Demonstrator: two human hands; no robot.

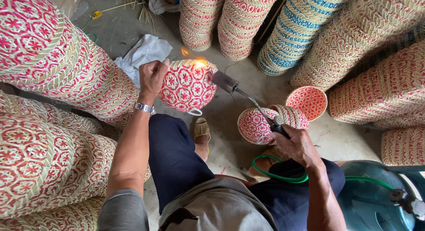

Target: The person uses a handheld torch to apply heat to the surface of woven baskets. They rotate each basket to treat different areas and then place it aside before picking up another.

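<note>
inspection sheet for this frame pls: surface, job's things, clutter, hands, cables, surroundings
Surface: bare concrete floor, dusty, no bench.
Job's things: red-and-cream woven basket held bottom towards the camera; gas torch aimed at its rim, small flame there.
Clutter: white cloth, loose straw, two small baskets by the feet, one more basket lying open beyond them.
Hands: left hand in a grip on the basket rim; right hand shut on the torch handle.
Cables: green hose looping over the lap towards a blue-green gas cylinder.
Surroundings: tall basket stacks on all sides, close to the flame.
</note>
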